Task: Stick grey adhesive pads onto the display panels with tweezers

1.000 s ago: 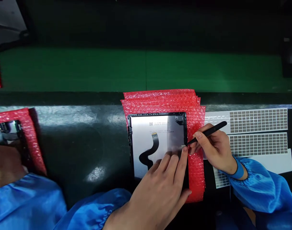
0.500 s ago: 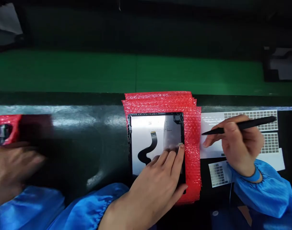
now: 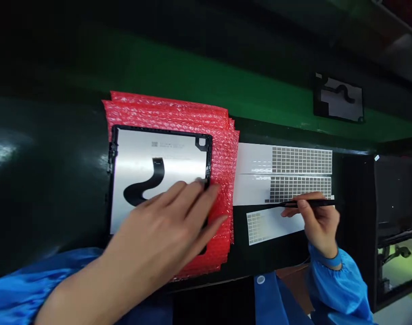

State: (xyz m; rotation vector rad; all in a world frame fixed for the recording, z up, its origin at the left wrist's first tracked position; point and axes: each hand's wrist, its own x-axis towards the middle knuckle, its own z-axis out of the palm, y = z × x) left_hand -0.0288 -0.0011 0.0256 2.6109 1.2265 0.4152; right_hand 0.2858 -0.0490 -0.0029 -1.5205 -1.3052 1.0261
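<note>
A tablet-sized display panel (image 3: 134, 144) with a silver back and black frame lies face down on a stack of red bubble-wrap sheets (image 3: 222, 158). A curved black flex cable (image 3: 155, 174) runs across its back. My left hand (image 3: 168, 221) rests over the panel's lower right part with its fingers stretched out, hiding that area; the thumb reaches over the bubble wrap. To the right, my right hand (image 3: 316, 221) pinches slim black tweezers (image 3: 324, 202). Their tip is at the lower edge of a white label sheet (image 3: 253, 189) bearing rows of small grey rectangles.
Above that sheet lies a similar label sheet (image 3: 255, 155), and a partly used strip (image 3: 276, 221) sits below. Another panel (image 3: 344, 101) rests on the green surface at the back. At far right a device (image 3: 400, 262) with a cable stands in a dark holder.
My view has swung right. My right hand has brought the tweezers from beside the bubble wrap to the label sheet. My left hand stays over the panel; a co-worker's hand at far left has left view.
</note>
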